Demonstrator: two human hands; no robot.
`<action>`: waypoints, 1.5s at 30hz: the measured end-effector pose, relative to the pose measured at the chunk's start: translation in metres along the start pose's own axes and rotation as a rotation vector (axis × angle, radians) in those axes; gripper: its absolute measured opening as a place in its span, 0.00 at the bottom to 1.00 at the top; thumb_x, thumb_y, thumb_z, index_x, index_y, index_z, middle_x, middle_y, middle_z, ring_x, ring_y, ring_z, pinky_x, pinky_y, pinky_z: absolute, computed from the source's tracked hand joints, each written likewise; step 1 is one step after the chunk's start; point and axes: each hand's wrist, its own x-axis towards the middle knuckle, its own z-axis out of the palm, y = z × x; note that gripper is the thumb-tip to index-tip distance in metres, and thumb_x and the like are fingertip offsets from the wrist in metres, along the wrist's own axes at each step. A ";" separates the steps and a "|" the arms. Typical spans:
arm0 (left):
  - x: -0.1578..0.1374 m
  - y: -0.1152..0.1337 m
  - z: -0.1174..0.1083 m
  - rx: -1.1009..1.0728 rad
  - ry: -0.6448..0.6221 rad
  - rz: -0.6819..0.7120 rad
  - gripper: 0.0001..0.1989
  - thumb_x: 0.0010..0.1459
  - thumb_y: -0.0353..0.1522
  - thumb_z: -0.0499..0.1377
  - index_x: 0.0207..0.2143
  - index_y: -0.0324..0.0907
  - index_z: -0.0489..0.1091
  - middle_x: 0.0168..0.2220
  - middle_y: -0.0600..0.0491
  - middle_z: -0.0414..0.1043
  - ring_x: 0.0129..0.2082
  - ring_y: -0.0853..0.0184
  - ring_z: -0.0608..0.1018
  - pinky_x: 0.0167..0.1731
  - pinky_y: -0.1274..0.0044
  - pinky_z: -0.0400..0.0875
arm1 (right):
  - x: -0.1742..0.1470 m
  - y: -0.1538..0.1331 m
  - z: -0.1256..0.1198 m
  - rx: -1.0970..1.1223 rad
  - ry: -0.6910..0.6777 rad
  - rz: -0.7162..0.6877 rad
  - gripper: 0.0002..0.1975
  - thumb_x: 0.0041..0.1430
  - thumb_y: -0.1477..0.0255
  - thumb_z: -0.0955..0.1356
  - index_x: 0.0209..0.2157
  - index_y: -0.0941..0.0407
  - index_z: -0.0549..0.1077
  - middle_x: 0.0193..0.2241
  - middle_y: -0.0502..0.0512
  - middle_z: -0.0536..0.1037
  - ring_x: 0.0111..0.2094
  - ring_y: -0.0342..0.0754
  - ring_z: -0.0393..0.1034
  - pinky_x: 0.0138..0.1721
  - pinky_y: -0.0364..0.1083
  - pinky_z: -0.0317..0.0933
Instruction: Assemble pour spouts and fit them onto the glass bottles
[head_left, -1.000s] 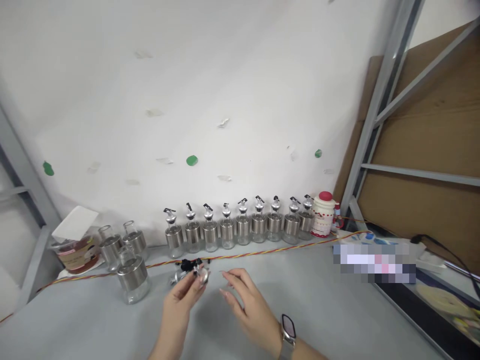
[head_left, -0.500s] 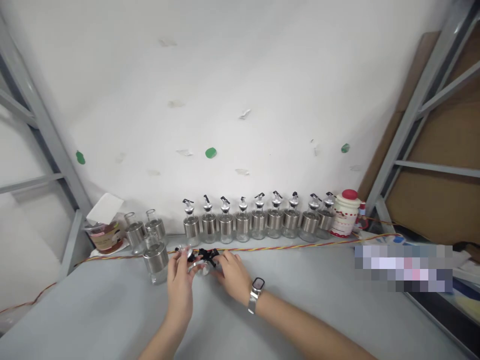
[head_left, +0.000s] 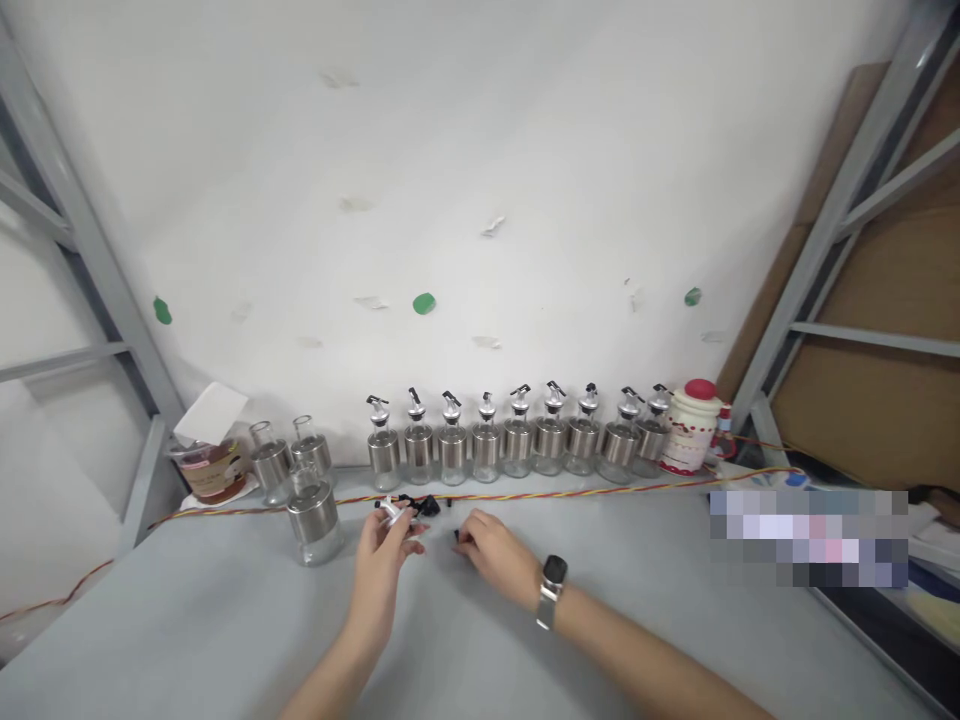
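My left hand (head_left: 379,565) is closed around a silver pourer spout (head_left: 391,510), which sticks up between thumb and fingers. My right hand (head_left: 501,556), wearing a wristwatch on its wrist, pinches a small black piece (head_left: 457,537) whose kind I cannot make out. Between and behind the hands lies a cluster of small black parts (head_left: 428,506), partly hidden by the left hand. One more small black bit (head_left: 449,502) sits by the twisted cord. Left of my left hand stands a glass bottle with a steel band (head_left: 313,512), its neck uncapped.
Along the wall runs a row of several banded glass bottles (head_left: 486,441) with pourer spouts fitted. Two uncapped bottles (head_left: 271,462) stand at left near a labelled tub (head_left: 214,472). A red-lidded jar (head_left: 686,430) ends the row. A red-yellow cord (head_left: 570,493) crosses the grey table (head_left: 600,650).
My right hand has drawn back to the right, away from the black parts, with a small black piece in its fingers. My left hand has shifted slightly right, raising the silver spout into clearer view.
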 end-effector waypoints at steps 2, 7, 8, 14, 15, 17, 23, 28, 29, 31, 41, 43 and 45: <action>-0.004 0.000 0.003 0.016 -0.073 -0.044 0.11 0.46 0.35 0.61 0.31 0.39 0.67 0.36 0.51 0.66 0.30 0.65 0.75 0.22 0.78 0.67 | -0.015 0.008 -0.011 0.038 -0.007 0.014 0.04 0.52 0.78 0.63 0.28 0.58 0.69 0.31 0.53 0.69 0.33 0.45 0.64 0.35 0.42 0.58; -0.012 -0.004 0.011 0.037 -0.167 -0.138 0.11 0.45 0.34 0.62 0.30 0.38 0.69 0.36 0.49 0.68 0.30 0.62 0.76 0.26 0.73 0.71 | -0.035 0.026 -0.021 0.123 0.046 0.088 0.06 0.51 0.81 0.61 0.29 0.57 0.67 0.30 0.51 0.68 0.30 0.43 0.64 0.33 0.41 0.58; -0.012 -0.005 0.012 0.039 -0.173 -0.152 0.11 0.44 0.34 0.62 0.30 0.38 0.69 0.36 0.50 0.68 0.30 0.62 0.76 0.26 0.73 0.72 | -0.035 0.028 -0.020 0.138 0.058 0.102 0.07 0.51 0.82 0.61 0.30 0.57 0.66 0.28 0.50 0.69 0.30 0.43 0.64 0.32 0.41 0.58; -0.009 -0.012 0.013 0.040 -0.188 -0.189 0.11 0.40 0.34 0.65 0.27 0.37 0.69 0.32 0.51 0.69 0.25 0.63 0.77 0.24 0.72 0.73 | -0.035 0.027 -0.020 0.187 0.111 0.119 0.13 0.50 0.82 0.61 0.38 0.56 0.63 0.30 0.50 0.68 0.31 0.44 0.64 0.34 0.42 0.59; -0.008 -0.013 0.013 0.038 -0.186 -0.188 0.12 0.40 0.34 0.65 0.27 0.38 0.69 0.32 0.51 0.69 0.26 0.63 0.77 0.25 0.71 0.73 | -0.035 0.023 -0.022 0.179 0.125 0.113 0.13 0.51 0.81 0.61 0.40 0.55 0.63 0.32 0.51 0.68 0.33 0.45 0.64 0.35 0.43 0.58; -0.008 -0.015 0.011 0.034 -0.177 -0.185 0.12 0.40 0.34 0.65 0.27 0.38 0.69 0.32 0.52 0.69 0.27 0.63 0.77 0.28 0.71 0.73 | -0.036 0.014 -0.024 0.142 0.137 0.096 0.12 0.53 0.76 0.63 0.41 0.54 0.64 0.34 0.52 0.67 0.35 0.46 0.64 0.37 0.44 0.58; -0.007 -0.017 0.010 0.016 -0.164 -0.183 0.13 0.37 0.35 0.66 0.26 0.38 0.69 0.32 0.54 0.70 0.28 0.63 0.77 0.33 0.69 0.72 | -0.029 -0.002 -0.008 -0.143 0.183 0.163 0.13 0.49 0.66 0.67 0.36 0.58 0.68 0.34 0.57 0.68 0.37 0.53 0.62 0.39 0.49 0.56; -0.006 -0.019 0.012 0.024 -0.176 -0.195 0.14 0.36 0.36 0.67 0.26 0.38 0.70 0.30 0.53 0.71 0.26 0.64 0.77 0.31 0.70 0.72 | -0.025 0.006 0.001 -0.122 0.166 0.147 0.04 0.54 0.78 0.62 0.30 0.58 0.68 0.32 0.57 0.68 0.35 0.50 0.63 0.37 0.46 0.57; -0.007 -0.019 0.013 0.027 -0.178 -0.195 0.14 0.36 0.36 0.67 0.26 0.38 0.70 0.30 0.52 0.72 0.26 0.63 0.77 0.30 0.70 0.72 | -0.026 0.008 0.000 -0.111 0.163 0.142 0.05 0.54 0.79 0.61 0.30 0.58 0.68 0.31 0.56 0.68 0.35 0.49 0.63 0.36 0.45 0.57; -0.008 -0.018 0.013 0.031 -0.173 -0.187 0.14 0.36 0.36 0.66 0.26 0.38 0.70 0.31 0.51 0.72 0.28 0.62 0.77 0.29 0.70 0.72 | -0.027 0.009 -0.003 -0.102 0.158 0.130 0.06 0.53 0.79 0.61 0.29 0.57 0.68 0.31 0.55 0.68 0.34 0.49 0.63 0.36 0.45 0.58; -0.006 -0.009 0.010 0.031 -0.081 -0.113 0.14 0.36 0.37 0.67 0.25 0.38 0.70 0.35 0.49 0.71 0.35 0.60 0.75 0.33 0.69 0.72 | 0.016 0.013 -0.017 0.098 0.061 -0.005 0.10 0.46 0.77 0.69 0.34 0.56 0.69 0.37 0.55 0.67 0.42 0.51 0.60 0.44 0.47 0.53; -0.007 -0.008 0.010 0.025 -0.088 -0.115 0.14 0.37 0.37 0.66 0.26 0.37 0.71 0.35 0.49 0.71 0.34 0.60 0.75 0.33 0.69 0.72 | 0.023 0.018 -0.012 0.153 0.053 0.005 0.06 0.45 0.78 0.69 0.28 0.57 0.69 0.33 0.54 0.68 0.40 0.50 0.61 0.42 0.47 0.55; -0.009 -0.008 0.010 0.027 -0.094 -0.119 0.13 0.40 0.38 0.64 0.26 0.37 0.71 0.35 0.48 0.71 0.34 0.61 0.75 0.32 0.70 0.72 | 0.025 0.022 -0.008 0.230 0.068 0.029 0.04 0.45 0.79 0.68 0.25 0.57 0.68 0.31 0.53 0.69 0.38 0.49 0.62 0.41 0.46 0.55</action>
